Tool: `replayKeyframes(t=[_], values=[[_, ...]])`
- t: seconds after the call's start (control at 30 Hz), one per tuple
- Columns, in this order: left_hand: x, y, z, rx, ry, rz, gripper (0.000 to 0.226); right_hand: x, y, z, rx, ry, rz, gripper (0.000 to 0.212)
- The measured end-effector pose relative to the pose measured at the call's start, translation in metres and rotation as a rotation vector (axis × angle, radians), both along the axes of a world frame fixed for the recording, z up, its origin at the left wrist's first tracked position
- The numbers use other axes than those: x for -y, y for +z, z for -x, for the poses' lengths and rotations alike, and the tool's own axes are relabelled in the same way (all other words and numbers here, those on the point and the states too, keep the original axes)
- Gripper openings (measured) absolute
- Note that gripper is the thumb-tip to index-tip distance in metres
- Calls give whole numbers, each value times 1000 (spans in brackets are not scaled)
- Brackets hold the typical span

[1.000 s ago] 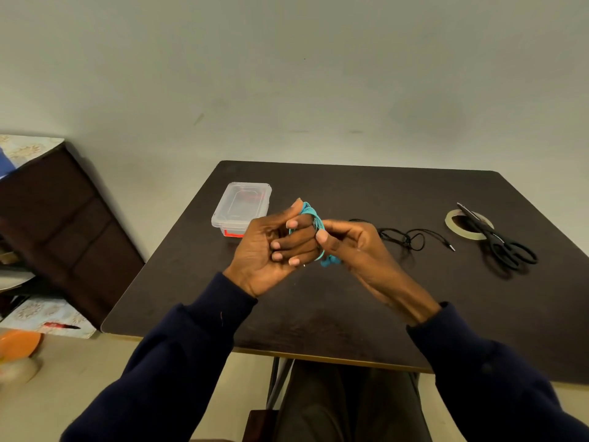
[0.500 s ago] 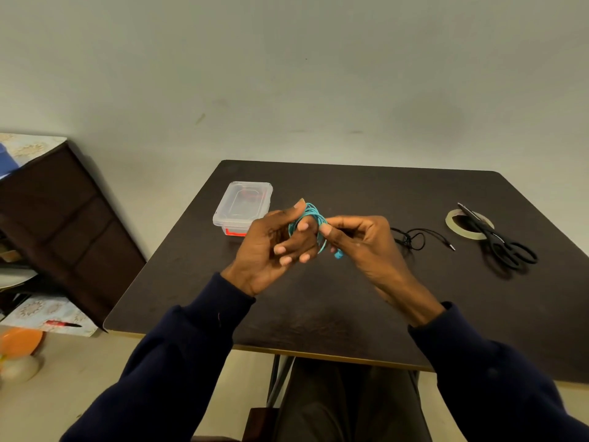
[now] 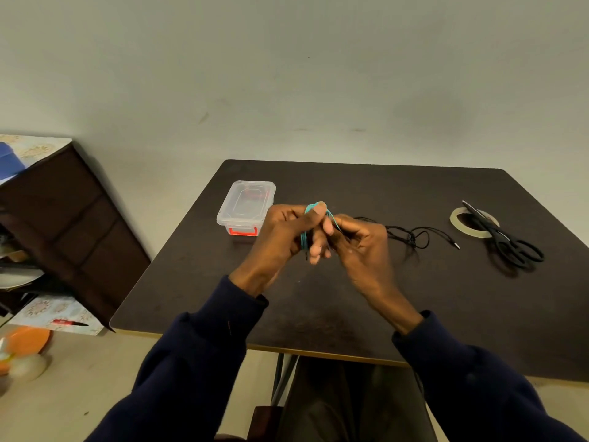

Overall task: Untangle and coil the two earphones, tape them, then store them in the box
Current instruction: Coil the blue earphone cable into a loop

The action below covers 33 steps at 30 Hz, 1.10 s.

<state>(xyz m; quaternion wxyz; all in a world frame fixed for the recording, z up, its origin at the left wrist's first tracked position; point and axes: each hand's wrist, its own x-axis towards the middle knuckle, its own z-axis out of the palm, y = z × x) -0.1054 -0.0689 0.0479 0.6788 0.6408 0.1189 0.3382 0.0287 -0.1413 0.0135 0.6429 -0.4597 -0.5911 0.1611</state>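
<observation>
Well left of the left grip, off the bench: a dark cabinet (image 3: 63, 237) is seen. An orange plate (image 3: 27, 341) and a red pen (image 3: 68, 322) are noted low beside it; the pen lies on a patterned sheet.

Just left of the left grip and a little beyond it: a clear box (image 3: 247, 207) is set on the bench (image 3: 350, 301), lid on, with its red latch facing the person.

Left grip (image 3: 280, 240): held above the bench with fingers curled. The teal earphone (image 3: 305, 239) is wound in loops round these fingers, and the thumb is pressed on top of the loops.

Right grip (image 3: 360, 247): held against the left one. Thumb and forefinger are pinched on a teal strand coming off the coil. Dark blue sleeves are worn on both arms.

Just right of the right grip: the black earphone (image 3: 411, 236) is left loose on the bench, its cable in slack loops and its plug pointing right. Part of it is hidden behind the hand.

Well right of the right grip: a tape roll (image 3: 457, 222) is laid flat. Black scissors (image 3: 510, 247) are laid with blades closed across the roll and handles toward the near edge.
</observation>
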Motion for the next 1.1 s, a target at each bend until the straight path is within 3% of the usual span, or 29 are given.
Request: replayKeyframes(t=[0.13, 0.23, 0.3, 0.4, 0.47, 0.63, 0.8, 0.87, 0.97, 1.1], values=[[9, -2, -2, -35, 137, -224, 36, -10, -10, 2, 12, -128, -70, 17], [7, 0, -4, -20, 197, -16, 38, -13, -14, 4, -14, -140, -85, 16], [3, -7, -12, -3, 349, 138, 43, -16, -17, 4, 25, -161, -57, 16], [0, -17, -28, -34, 514, 68, 45, -27, -23, 2, 94, -250, -1, 25], [-7, -21, -30, -92, 469, 52, 44, -32, -28, -3, 121, -309, 29, 27], [-33, -24, -20, -167, 44, 337, 35, -29, -42, -13, 28, -327, 149, 16], [-30, -31, -24, -99, 71, 518, 30, -28, -35, -12, -20, -313, 202, 14], [-29, -29, -27, -105, 147, 500, 32, -30, -32, -15, 27, -310, 219, 15], [-28, -27, -30, -170, 284, 283, 36, -32, -29, -17, 79, -309, 243, 17], [-31, -28, -28, -244, 251, 97, 40, -34, -32, -20, 83, -319, 265, 17]])
